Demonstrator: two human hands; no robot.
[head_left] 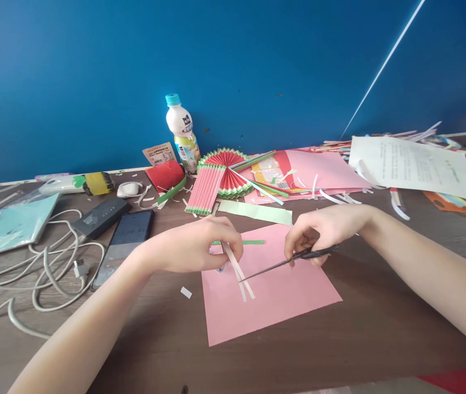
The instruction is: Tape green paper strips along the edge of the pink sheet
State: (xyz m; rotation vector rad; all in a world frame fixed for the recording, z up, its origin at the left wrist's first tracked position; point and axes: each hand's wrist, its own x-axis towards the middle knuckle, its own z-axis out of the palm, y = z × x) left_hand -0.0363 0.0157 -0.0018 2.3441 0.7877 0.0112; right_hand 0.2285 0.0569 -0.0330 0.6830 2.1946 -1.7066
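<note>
Paper strips (237,267) partly hidden in left hand (205,243) (scissors (272,267) partly covered too).

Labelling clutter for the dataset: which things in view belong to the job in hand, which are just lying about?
Job in hand: scissors (right hand); pale paper strips (left hand); pink sheet beneath; possibly pleated fan behind.

Apparently just lying about: phone; black box; drink bottle; printed sheet.

One left hand (212,243), one right hand (321,230), one pair of scissors (306,254), one phone (128,235), one teal-capped bottle (184,131) and at least two held pale strips (237,267) (overlap noted) are counted.
</note>
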